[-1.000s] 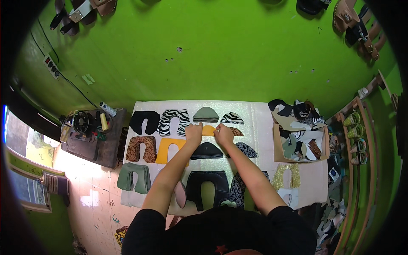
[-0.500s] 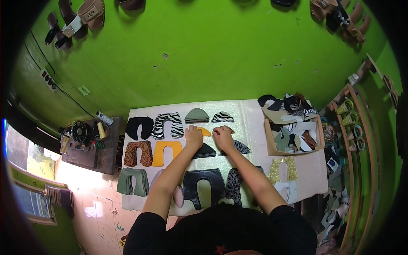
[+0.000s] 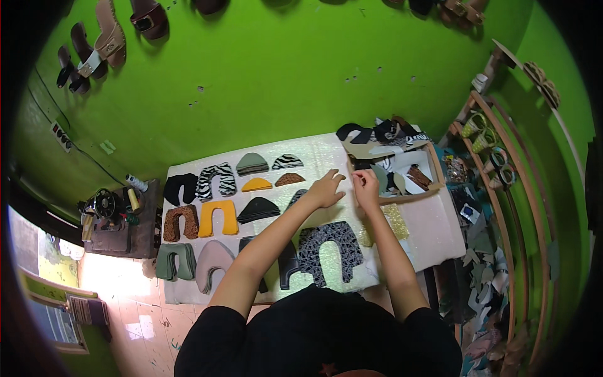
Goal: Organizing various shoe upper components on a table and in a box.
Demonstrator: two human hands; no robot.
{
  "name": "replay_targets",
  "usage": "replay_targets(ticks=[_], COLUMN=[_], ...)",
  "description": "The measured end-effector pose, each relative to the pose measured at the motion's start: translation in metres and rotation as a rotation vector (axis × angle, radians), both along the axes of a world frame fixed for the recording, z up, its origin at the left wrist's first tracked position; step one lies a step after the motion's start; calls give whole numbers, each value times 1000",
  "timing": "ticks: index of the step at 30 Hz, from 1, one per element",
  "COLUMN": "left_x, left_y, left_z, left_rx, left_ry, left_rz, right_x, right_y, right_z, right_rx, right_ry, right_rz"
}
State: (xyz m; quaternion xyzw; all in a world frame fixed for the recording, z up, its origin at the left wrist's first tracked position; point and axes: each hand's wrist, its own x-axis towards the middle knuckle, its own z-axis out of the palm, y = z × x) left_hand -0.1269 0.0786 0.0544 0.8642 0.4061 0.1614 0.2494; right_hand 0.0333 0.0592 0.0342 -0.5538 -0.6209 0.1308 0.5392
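My left hand [image 3: 326, 190] is over the right part of the table, fingers apart and nothing visible in them. Beside it, near the left wall of the cardboard box [image 3: 434, 164], my right hand [image 3: 366, 188] has its fingers curled into a pinch; what they may hold is too small to see. Left of my hands lie half-moon pieces: green [image 3: 252, 162], zebra-striped [image 3: 287, 162], orange [image 3: 256, 184], brown spotted [image 3: 290, 180] and a black stack [image 3: 259, 209]. Under my left forearm, a grey-and-black patterned half-moon [image 3: 296, 198] is partly hidden.
U-shaped pieces stand in rows: orange [image 3: 218, 217], brown spotted [image 3: 181, 221], green [image 3: 176, 261], pink [image 3: 212, 261] and a grey-and-black patterned one [image 3: 323, 235]. Gold glitter material [image 3: 396, 221] lies by my right forearm. Scraps fill the box. A sewing machine [image 3: 105, 204] stands left.
Both hands have moved right, from the orange and brown spotted half-moons towards the box. Those two pieces now lie uncovered. The view has turned to the right.
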Motion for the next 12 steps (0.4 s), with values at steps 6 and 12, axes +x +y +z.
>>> replay_targets(ticks=[6,12], left_x=[78,129], left_y=[-16,-8], left_z=[3,-9], left_rx=[56,101], left_ry=[94,128], left_rz=[32,118], right_x=[64,127], right_y=[-15,-1], right_z=[5,12], right_rx=[-36,-82], right_ry=[37,-47], right_rz=[-38,-88])
